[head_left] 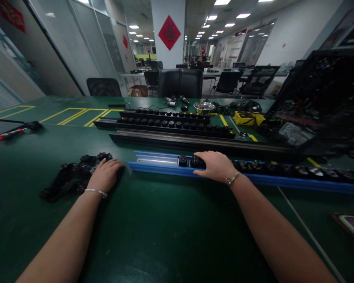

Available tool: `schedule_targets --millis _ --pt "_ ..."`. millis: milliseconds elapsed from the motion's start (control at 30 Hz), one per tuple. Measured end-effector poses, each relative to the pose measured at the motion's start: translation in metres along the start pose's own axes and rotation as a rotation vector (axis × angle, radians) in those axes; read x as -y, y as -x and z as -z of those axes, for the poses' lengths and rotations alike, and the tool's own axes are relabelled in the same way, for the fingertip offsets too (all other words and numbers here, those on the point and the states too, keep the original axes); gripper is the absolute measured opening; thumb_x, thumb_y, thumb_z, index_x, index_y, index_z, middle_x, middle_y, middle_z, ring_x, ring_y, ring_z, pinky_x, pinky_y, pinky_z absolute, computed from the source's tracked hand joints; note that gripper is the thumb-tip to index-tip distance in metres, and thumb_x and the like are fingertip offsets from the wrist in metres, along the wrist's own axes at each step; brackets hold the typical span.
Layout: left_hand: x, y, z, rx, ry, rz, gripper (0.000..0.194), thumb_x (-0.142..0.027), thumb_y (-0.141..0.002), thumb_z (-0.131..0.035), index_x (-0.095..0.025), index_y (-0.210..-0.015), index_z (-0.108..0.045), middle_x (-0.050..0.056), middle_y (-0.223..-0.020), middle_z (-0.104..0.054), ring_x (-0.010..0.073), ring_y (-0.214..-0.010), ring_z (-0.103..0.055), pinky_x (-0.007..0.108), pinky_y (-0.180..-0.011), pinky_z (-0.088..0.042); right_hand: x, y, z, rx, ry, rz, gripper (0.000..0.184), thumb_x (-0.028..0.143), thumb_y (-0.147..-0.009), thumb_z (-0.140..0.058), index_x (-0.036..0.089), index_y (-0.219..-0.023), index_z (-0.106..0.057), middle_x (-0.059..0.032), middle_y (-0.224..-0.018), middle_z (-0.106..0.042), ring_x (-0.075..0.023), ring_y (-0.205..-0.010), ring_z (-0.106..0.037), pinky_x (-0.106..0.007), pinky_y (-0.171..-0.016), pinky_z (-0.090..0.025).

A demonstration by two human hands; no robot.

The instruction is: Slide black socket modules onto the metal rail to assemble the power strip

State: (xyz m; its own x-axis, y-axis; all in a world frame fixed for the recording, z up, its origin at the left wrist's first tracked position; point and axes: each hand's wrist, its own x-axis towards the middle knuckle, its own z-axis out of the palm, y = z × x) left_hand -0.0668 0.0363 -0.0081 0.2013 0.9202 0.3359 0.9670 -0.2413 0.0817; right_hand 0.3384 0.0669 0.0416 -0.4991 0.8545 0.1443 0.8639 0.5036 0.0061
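Note:
A long blue channel rail [162, 170] lies crosswise on the green table, its left stretch bare inside. Small black blocks sit in its groove; one block [183, 160] shows just left of my right hand [214, 165]. That hand reaches over the rail, thumb on the near side and fingers on the far side, closed around another black block [196, 162] partly hidden by it. My left hand [104, 175] lies palm down at the right edge of a pile of black parts [67, 177], fingers stretched out and touching it. The parts' exact kind is unclear.
Behind the blue rail lie a bare black rail [177, 140] and two black rails [162, 124] carrying blocks. A metal bowl [204, 106], a yellow box [249, 118] and cables stand farther back. A red-and-black tool [13, 133] is at left, a dark framed panel [327, 86] at right.

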Motion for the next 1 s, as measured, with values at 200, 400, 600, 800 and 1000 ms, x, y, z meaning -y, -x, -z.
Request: schedule_targets --millis 200,400,600,800,1000 --pt "-0.043 -0.008 0.013 -0.305 0.022 0.224 0.032 -0.020 -0.086 -0.032 -0.024 -0.108 -0.054 0.002 -0.128 -0.056 0.0210 -0.132 -0.038 0.045 -0.110 -0.029 -0.009 0.018 0.002 -0.014 0.003 0.063 0.055 0.054 -0.074 -0.058 0.019 -0.117 -0.057 -0.0075 -0.113 -0.065 -0.0232 -0.100 -0.059 -0.038 -0.089 -0.040" --pt "-0.177 -0.030 0.006 -0.073 0.218 -0.168 0.037 -0.033 -0.089 -0.042 -0.019 -0.123 -0.047 0.009 -0.139 -0.046 0.0206 -0.133 -0.036 0.041 -0.110 -0.032 0.002 0.023 -0.007 -0.149 0.039 0.055 0.054 0.058 -0.079 -0.051 0.015 -0.111 -0.059 -0.0104 -0.107 -0.066 -0.0235 -0.094 -0.058 -0.038 -0.088 -0.035" --pt "-0.237 -0.053 -0.020 -0.012 0.238 -0.046 0.038 -0.039 -0.093 -0.036 -0.019 -0.122 -0.046 0.008 -0.123 -0.061 0.0221 -0.126 -0.046 0.047 -0.106 -0.030 0.008 0.024 -0.022 -0.328 0.102 -0.016 0.048 0.047 -0.089 -0.038 0.012 -0.111 -0.061 -0.0111 -0.099 -0.066 -0.0214 -0.090 -0.057 -0.036 -0.088 -0.030" --pt "-0.231 -0.056 -0.019 -0.013 0.240 -0.042 0.028 -0.037 -0.092 -0.040 -0.020 -0.112 -0.051 0.007 -0.117 -0.064 0.0207 -0.123 -0.048 0.044 -0.105 -0.031 0.009 0.021 -0.027 -0.385 0.122 -0.041 0.044 0.046 -0.087 -0.041 0.013 -0.104 -0.065 -0.0098 -0.091 -0.067 -0.0202 -0.082 -0.056 -0.035 -0.078 -0.030" --pt "-0.218 -0.055 -0.016 0.037 0.224 -0.050 0.034 -0.040 -0.092 -0.041 -0.019 -0.116 -0.049 0.009 -0.121 -0.062 0.0201 -0.124 -0.047 0.041 -0.105 -0.031 0.008 0.022 -0.028 -0.394 0.120 -0.038 0.043 0.046 -0.086 -0.042 0.014 -0.104 -0.065 -0.0087 -0.089 -0.066 -0.0196 -0.081 -0.055 -0.034 -0.077 -0.029"
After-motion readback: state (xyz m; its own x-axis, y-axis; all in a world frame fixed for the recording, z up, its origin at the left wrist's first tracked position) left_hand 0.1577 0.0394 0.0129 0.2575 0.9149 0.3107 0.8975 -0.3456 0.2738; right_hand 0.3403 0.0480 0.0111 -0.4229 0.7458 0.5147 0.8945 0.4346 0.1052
